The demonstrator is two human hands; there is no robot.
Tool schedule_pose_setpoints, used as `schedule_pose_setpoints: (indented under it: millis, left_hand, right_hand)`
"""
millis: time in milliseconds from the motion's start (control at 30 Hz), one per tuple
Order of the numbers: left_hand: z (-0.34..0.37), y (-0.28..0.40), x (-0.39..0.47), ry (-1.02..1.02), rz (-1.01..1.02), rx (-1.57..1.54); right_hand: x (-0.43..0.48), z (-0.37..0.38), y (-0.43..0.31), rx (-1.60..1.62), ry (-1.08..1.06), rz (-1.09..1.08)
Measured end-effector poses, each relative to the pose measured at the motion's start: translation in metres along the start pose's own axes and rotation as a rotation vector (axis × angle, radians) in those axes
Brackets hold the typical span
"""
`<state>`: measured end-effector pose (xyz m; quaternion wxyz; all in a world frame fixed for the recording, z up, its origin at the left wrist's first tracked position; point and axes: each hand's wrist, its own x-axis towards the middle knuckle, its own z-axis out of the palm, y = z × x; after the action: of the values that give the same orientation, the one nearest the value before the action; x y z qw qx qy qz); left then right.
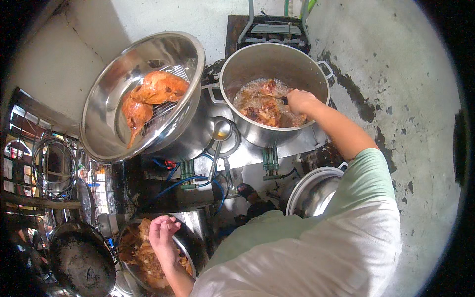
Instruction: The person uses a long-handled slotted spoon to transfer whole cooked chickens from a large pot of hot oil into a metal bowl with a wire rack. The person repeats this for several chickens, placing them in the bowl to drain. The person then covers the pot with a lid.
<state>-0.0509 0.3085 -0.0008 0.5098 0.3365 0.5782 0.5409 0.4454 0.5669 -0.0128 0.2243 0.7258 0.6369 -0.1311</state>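
Observation:
My right hand [302,102] reaches over the rim of a large metal pot [274,61]. It is closed around the dark handle of a utensil [283,100], whose far end is not clear among the food. Browned meat pieces [264,113] lie in bubbling liquid [246,94] inside the pot. Lower left, my left hand [163,232] is raised with loosely bent fingers and holds nothing visible. Below that hand is a metal bowl [187,256] of brown, fried-looking food pieces [148,260], partly hidden by my wrist and forearm.
A wide steel basin [104,107] with roasted poultry [159,89] on a wire rack [159,115] tilts atop another pot [185,139]. A ladle [221,133] lies between the pots. Blue hoses [174,187] run below. Another metal vessel [315,189] and a blackened pan [82,260] stand nearby.

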Motion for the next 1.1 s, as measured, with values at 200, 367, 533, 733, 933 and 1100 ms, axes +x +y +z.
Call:
schedule_pose_setpoints:
  millis: [200, 367, 533, 733, 933, 1100]
  left_hand:
    - [0.002, -0.004, 0.001, 0.007, -0.008, 0.002]
    - [0.009, 0.004, 0.000, -0.033, 0.012, 0.002]
    - [0.004, 0.003, -0.010, -0.004, 0.026, 0.009]
    - [-0.010, -0.001, -0.017, 0.027, 0.031, 0.008]
    - [-0.013, -0.002, -0.013, 0.015, 0.072, -0.030]
    - [-0.010, -0.007, -0.003, -0.069, 0.113, -0.050]
  right_hand:
    - [0.011, -0.001, -0.005, -0.137, -0.090, -0.029]
    - [0.025, 0.008, -0.023, -0.190, -0.101, -0.142]
    - [-0.008, 0.003, -0.006, -0.375, -0.329, -0.248]
    - [-0.057, -0.018, -0.006, -0.303, -0.210, -0.205]
    - [-0.118, -0.061, 0.033, -0.389, -0.157, -0.116]
    - [-0.155, -0.074, 0.060, -0.529, 0.056, -0.068]
